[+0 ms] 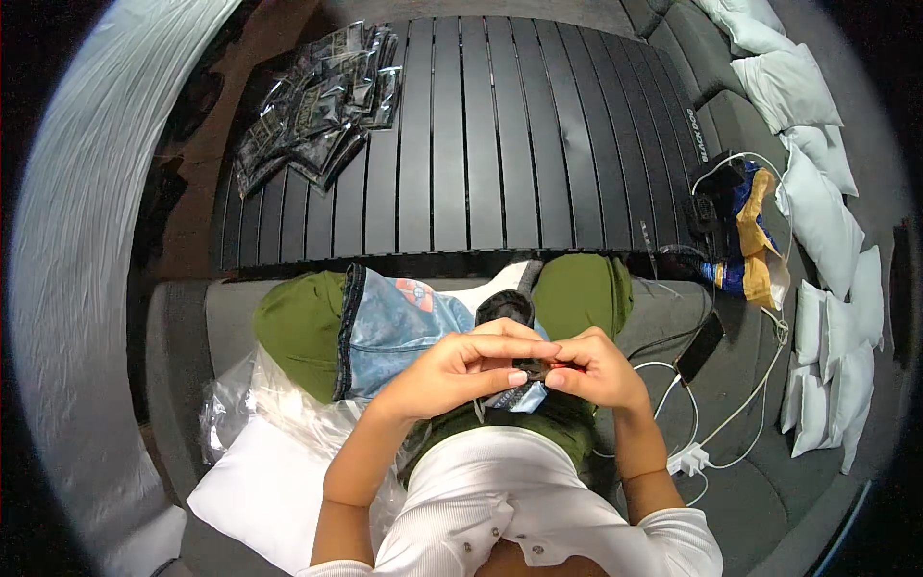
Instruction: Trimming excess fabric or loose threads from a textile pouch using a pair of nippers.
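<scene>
My left hand (461, 370) and my right hand (591, 370) meet over my lap, fingertips pinched together on a small dark object (532, 366) with a thin cord. Under them a blue denim garment (394, 327) with an orange patch lies across my green trousers (298, 327). A black rounded part (504, 306) shows just beyond my left fingers; what it is I cannot tell.
A black slatted table (500, 135) stands ahead with several dark foil packets (317, 101) at its far left. A clear plastic bag (269, 409) and white cushion (260, 490) lie at my left. A phone (700, 348), white cables (731, 423) and a blue-and-tan bag (750, 231) lie at right.
</scene>
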A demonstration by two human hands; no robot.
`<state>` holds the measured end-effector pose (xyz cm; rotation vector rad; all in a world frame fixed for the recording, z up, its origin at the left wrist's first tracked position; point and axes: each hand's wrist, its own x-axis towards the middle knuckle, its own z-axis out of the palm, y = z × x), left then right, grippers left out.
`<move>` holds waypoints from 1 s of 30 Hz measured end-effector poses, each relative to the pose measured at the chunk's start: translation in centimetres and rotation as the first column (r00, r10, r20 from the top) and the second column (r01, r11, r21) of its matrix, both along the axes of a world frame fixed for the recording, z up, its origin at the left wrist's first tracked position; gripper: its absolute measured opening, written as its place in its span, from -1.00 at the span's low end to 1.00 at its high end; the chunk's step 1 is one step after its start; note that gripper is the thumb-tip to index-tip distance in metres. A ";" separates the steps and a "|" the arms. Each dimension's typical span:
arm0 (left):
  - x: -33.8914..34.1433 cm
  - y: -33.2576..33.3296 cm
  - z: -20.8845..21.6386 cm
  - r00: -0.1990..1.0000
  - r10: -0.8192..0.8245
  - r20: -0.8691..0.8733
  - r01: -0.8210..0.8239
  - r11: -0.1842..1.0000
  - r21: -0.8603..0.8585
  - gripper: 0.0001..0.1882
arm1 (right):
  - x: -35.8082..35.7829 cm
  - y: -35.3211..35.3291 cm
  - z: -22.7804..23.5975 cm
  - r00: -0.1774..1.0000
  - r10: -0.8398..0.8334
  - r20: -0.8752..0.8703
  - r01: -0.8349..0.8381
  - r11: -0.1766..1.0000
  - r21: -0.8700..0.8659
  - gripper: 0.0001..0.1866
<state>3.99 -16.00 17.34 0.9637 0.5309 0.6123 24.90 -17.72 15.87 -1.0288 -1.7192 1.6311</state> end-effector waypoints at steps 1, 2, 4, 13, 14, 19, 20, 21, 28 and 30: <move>0.0 0.1 0.2 1.000 -0.007 -0.014 0.007 1.000 -0.014 -0.67 | 0.0 0.0 -0.2 1.000 0.001 -0.008 -0.001 1.000 0.021 -0.71; 0.0 0.0 0.2 1.000 -0.008 -0.013 0.008 1.000 -0.014 -0.67 | 0.1 0.0 -0.2 1.000 0.001 -0.015 0.000 0.999 0.043 -0.70; 0.0 0.0 0.1 1.000 0.006 -0.002 -0.006 1.000 -0.011 -0.64 | 0.2 0.1 -0.4 1.000 0.008 -0.009 -0.008 0.999 0.044 -0.70; -0.1 0.1 -0.3 1.000 0.004 -0.023 -0.004 1.000 -0.002 -0.62 | 0.3 0.1 -0.4 1.000 0.017 0.009 -0.017 1.000 0.017 -0.66; -0.1 0.1 -0.3 1.000 0.003 -0.023 -0.003 1.000 -0.003 -0.62 | 0.2 0.1 -0.4 1.000 0.004 0.002 -0.004 0.999 0.044 -0.65; 0.0 0.1 -0.3 1.000 0.001 -0.025 0.000 1.000 0.020 -0.62 | 0.1 0.2 -0.5 1.000 0.003 -0.003 -0.003 0.998 0.058 -0.66; 0.0 0.1 -0.3 1.000 0.001 -0.027 0.000 1.000 0.020 -0.62 | 0.2 0.2 -0.6 1.000 0.008 0.013 -0.009 0.998 0.070 -0.66; -0.1 0.1 -0.3 1.000 0.001 -0.020 0.000 1.000 0.015 -0.62 | 0.3 0.3 -0.5 1.000 0.008 0.012 -0.009 0.998 0.070 -0.66; -0.3 0.2 0.0 0.998 0.003 -0.066 -0.001 1.000 0.017 -0.64 | 2.6 0.5 -0.4 0.998 0.059 0.036 -0.059 0.998 0.015 -0.70; 0.0 0.2 0.1 0.999 -0.006 -0.054 0.006 1.000 0.000 -0.63 | 2.6 0.4 -0.1 0.995 0.074 0.060 -0.076 0.997 0.030 -0.70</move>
